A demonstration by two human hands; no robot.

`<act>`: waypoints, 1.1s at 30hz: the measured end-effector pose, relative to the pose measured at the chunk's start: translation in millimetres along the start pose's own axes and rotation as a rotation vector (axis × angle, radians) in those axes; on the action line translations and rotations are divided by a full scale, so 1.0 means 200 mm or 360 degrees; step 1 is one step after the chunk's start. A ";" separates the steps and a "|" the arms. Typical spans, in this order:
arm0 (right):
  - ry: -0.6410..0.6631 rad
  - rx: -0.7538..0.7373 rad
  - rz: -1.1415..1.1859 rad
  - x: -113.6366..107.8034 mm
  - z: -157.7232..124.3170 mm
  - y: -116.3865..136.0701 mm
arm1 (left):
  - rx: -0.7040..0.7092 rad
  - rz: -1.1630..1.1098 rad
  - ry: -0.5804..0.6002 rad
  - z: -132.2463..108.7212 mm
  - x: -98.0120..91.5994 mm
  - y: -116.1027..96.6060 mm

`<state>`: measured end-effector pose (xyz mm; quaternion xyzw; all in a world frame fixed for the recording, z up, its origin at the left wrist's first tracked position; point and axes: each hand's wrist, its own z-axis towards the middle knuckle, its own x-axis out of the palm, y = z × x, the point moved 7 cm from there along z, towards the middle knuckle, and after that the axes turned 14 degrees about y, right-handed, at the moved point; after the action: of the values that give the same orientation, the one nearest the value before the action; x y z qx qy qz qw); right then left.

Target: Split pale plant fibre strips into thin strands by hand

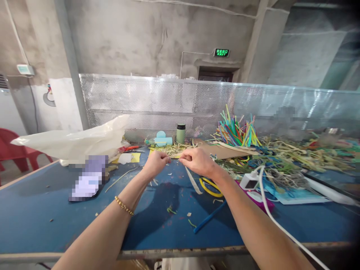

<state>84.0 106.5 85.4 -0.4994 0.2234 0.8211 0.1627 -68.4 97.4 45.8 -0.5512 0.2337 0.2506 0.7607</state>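
My left hand [156, 164] and my right hand [197, 160] are held close together above the middle of the blue table [112, 228], fingers pinched. Between them runs a thin dark piece [174, 159], gripped at both ends. A pale flat strip [193, 181] hangs down beside my right hand. Behind the hands lies a heap of yellow-green shreds [176, 149]. A yellow tube loop [209, 188] and a blue tube [209, 218] lie near my right forearm.
At the left are a phone [89, 178] and a white plastic bag [70, 142]. A green bottle [180, 134] stands behind. Coloured tubes [237, 129], a white charger [249, 181] with its cable and tangled strips [298, 153] are at the right.
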 end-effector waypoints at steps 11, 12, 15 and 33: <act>-0.0079 0.0105 0.0224 -0.05 -0.01 -0.04 | 0.0188 0.0440 0.0141 -0.04 0.05 -0.12; -0.0075 0.0121 0.0229 -0.05 -0.01 -0.05 | 0.0217 0.0455 0.0174 -0.05 0.06 -0.13; -0.0038 0.0144 0.0302 -0.05 -0.01 -0.08 | 0.0309 0.0422 0.0314 -0.06 0.09 -0.15; 0.0021 0.0073 0.0427 0.09 0.03 0.00 | 0.0182 -0.0219 -0.0277 -0.04 -0.07 -0.07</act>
<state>72.2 110.6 71.3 -0.4667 0.3079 0.8268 0.0612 -71.7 83.7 61.9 -0.4979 0.1423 0.2311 0.8237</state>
